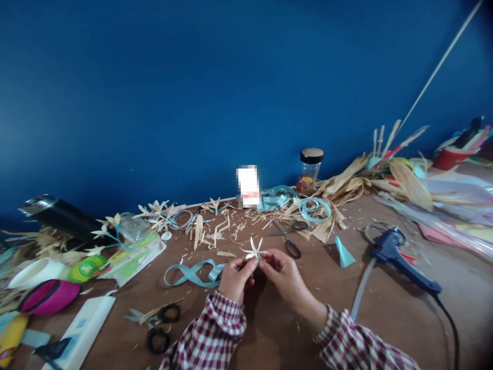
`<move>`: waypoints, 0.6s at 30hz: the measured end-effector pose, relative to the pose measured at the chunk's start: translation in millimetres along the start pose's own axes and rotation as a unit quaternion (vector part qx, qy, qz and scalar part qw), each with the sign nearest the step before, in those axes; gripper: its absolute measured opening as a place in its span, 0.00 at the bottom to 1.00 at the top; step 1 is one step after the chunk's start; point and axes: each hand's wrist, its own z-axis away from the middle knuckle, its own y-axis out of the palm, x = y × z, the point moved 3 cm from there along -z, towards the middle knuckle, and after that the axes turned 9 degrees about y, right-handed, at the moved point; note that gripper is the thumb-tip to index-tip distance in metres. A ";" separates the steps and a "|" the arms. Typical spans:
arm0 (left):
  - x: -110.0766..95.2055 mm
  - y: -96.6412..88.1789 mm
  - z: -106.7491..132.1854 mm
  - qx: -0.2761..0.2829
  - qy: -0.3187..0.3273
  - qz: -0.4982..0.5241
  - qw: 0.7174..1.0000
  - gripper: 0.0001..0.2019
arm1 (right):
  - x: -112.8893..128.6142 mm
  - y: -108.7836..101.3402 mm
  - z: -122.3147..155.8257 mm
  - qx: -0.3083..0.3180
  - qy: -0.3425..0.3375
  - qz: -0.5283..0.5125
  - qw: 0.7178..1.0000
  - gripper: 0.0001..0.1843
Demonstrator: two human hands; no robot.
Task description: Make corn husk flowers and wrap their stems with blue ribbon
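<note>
Between my two hands, over the middle of the brown table, a small pale flower (254, 248) with narrow pointed petals stands upright. My left hand (238, 275) pinches it low down from the left. From the right, the thumb and forefinger of my right hand (283, 272) press at its base. The fingertips hide the flower's lower end. A light blue ribbon (192, 276) lies looped just beside my left hand. Black-handled scissors (292, 241) rest open beyond my right hand, and a folded light blue paper piece (343, 253) stands to their right.
At right lies a blue glue gun (402, 262) with its cord. A second pair of scissors (157, 321) and a white power strip (82, 334) are at front left. Along the blue wall are a black-lidded jar (309, 172), dried husks (346, 180) and a black flask (65, 216).
</note>
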 end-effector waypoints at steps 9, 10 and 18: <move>-10.5 5.5 4.5 0.085 -0.018 0.031 0.996 0.23 | 3.4 -0.1 1.8 -0.006 -0.008 0.007 1.000 0.12; -11.1 5.7 4.4 0.092 -0.025 0.033 0.995 0.23 | 4.3 0.1 2.0 -0.007 -0.012 0.007 1.000 0.12; -7.9 0.6 0.5 0.051 -0.037 0.028 0.998 0.20 | 1.5 2.1 1.3 0.013 0.007 -0.021 1.000 0.15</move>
